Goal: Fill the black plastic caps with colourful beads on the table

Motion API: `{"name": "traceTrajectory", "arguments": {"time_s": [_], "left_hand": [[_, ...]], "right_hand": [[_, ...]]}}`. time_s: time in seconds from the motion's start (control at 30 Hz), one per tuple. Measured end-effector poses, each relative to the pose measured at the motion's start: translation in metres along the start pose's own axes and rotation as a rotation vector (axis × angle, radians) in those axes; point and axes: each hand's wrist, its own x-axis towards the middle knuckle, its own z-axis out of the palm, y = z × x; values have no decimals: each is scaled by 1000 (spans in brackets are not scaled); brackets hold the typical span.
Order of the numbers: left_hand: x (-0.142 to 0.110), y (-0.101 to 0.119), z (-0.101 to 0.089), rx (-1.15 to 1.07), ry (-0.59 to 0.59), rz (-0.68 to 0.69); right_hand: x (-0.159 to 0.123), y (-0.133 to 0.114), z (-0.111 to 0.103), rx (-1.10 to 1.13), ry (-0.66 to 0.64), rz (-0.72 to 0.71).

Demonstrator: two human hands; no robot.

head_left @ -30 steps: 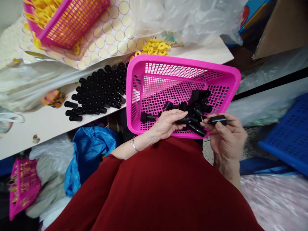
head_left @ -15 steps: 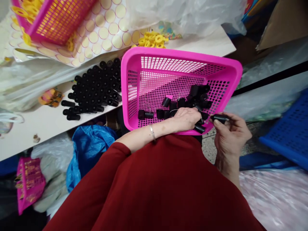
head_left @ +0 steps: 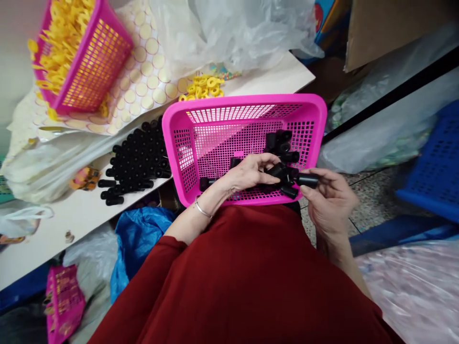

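A pink plastic basket (head_left: 244, 101) sits against my body with several loose black cylindrical pieces (head_left: 278, 138) inside, mostly toward its right end. My left hand (head_left: 253, 173), with a bracelet at the wrist, reaches into the basket; its thumb and fingers close around a black piece (head_left: 275, 172). At the basket's right rim, my right hand (head_left: 329, 196) pinches a black tube (head_left: 307, 179) lying level, its left end close to the pieces by my left hand. Whether the two held pieces touch I cannot tell.
Black cylinders stand packed together (head_left: 138, 155) on the white table (head_left: 32, 253) at left. Behind are a pink basket of yellow parts (head_left: 96, 67), a yellow pile (head_left: 204, 88) and plastic bags (head_left: 229, 33). A blue bag (head_left: 139, 239) hangs below; a blue crate (head_left: 430, 167) stands right.
My view has shifted, showing more of the yellow-filled basket. My left fingers have opened out from a bunched grip to take a black piece, and my right hand has brought its tube closer.
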Motion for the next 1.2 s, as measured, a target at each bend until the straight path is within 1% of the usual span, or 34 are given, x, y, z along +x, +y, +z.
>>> {"name": "traceTrajectory", "arguments": {"time_s": [0.07, 0.1, 0.17, 0.23, 0.3, 0.37, 0.5, 0.63, 0.7, 0.73, 0.83, 0.87, 0.9, 0.97, 1.03, 1.1, 1.13, 1.17, 1.2], "left_hand": [[-6, -3, -1, -219, -10, 34], [-8, -4, -1, -280, -14, 39], [-10, -7, 1, -321, -11, 48], [-10, -8, 2, -263, 23, 89], [-10, -9, 2, -140, 53, 153], [-9, -8, 1, -10, 54, 207], [-10, -5, 2, 192, 64, 234], [-9, -5, 5, 305, 49, 257], [-8, -5, 7, 318, 46, 265], [-8, -6, 7, 306, 54, 268], [-6, -10, 11, 190, 130, 260], [-5, -12, 12, 142, 156, 249], [-4, -13, 12, 99, 177, 240], [-7, -14, 12, 30, 218, 236], [-17, -9, 7, -35, 280, 262], [-38, -2, -2, -102, 376, 294], [-52, 2, -8, -129, 432, 310], [-67, 5, -13, -149, 493, 325], [-83, 7, -19, -160, 562, 342]], "right_hand": [[0, -6, 7, 24, -12, 3], [1, -9, 10, 31, -14, -1], [4, -15, 16, 30, -12, -15], [7, -18, 20, 15, -13, -39], [10, -20, 21, -6, -27, -52], [12, -22, 21, -29, -53, -45], [12, -22, 20, -78, -87, -51], [12, -22, 16, -166, -138, -105], [15, -22, 12, -277, -215, -130], [17, -22, 10, -339, -277, -147], [22, -21, 7, -460, -507, -213], [23, -20, 7, -475, -563, -227], [23, -18, 7, -481, -591, -232], [23, -15, 9, -455, -579, -206], [23, -12, 10, -390, -476, -162], [24, -11, 7, -386, -341, -141], [26, -10, 5, -419, -295, -147], [27, -9, 3, -470, -277, -166], [28, -8, 0, -527, -290, -191]]}}
